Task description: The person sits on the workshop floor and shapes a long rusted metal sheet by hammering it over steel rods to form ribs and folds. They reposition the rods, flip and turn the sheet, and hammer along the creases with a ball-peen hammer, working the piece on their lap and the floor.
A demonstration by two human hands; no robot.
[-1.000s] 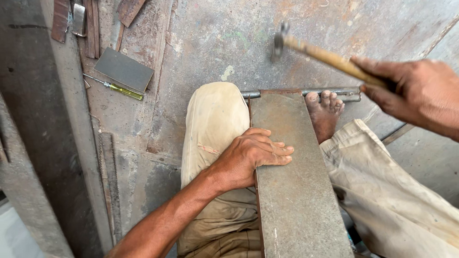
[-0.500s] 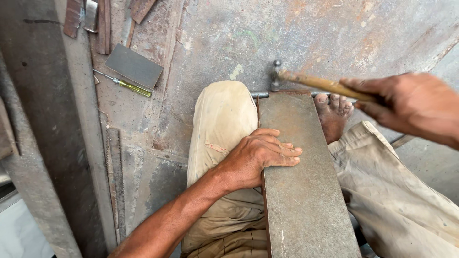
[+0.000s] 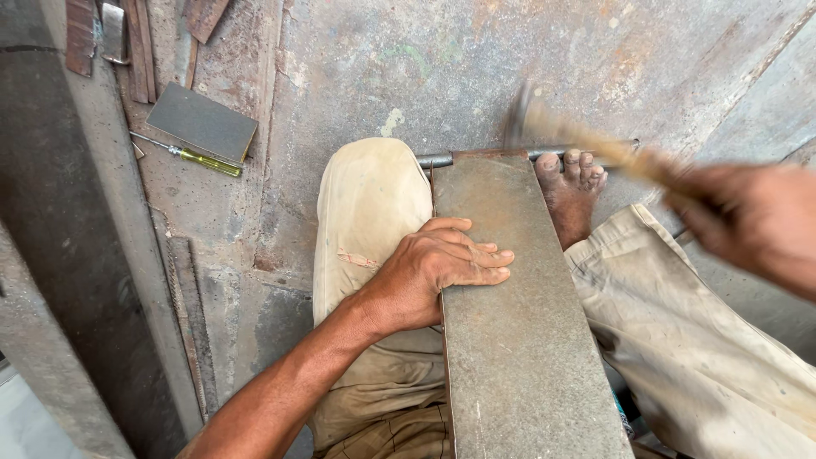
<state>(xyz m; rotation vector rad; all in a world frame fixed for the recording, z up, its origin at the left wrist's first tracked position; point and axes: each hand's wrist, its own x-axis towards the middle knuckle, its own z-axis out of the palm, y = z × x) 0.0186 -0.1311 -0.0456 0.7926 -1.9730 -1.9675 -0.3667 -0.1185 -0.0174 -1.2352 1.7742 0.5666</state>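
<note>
Swinging in a blur, the wooden-handled hammer (image 3: 586, 144) now has its dark head near the far end of the long grey rusty metal plate (image 3: 518, 323), just above the thin steel rod (image 3: 442, 159) that lies across that end. Half a second ago the head sat lower and sharper, against the rod; a second ago it was raised higher over the floor. The right hand (image 3: 752, 225) is closed around the handle's end, though motion smear hides the single fingers and the frame's right edge cuts off the wrist.

The left hand (image 3: 442, 268) has kept its place on the plate's left edge, fingers stretched flat across the surface and thumb out of sight against the knee in beige trousers (image 3: 370, 212). The plate still runs lengthwise between both legs, its near end cut off by the bottom of the frame. The bare foot (image 3: 571, 191) rests at the plate's far right corner, toes touching the rod, with part of it behind the blurred handle.

On the stained floor to the left, the dark flat rectangular slab (image 3: 202, 123) and the yellow-handled screwdriver (image 3: 189, 155) lie just beside each other, unmoved. How the rod joins the plate cannot be made out.
</note>
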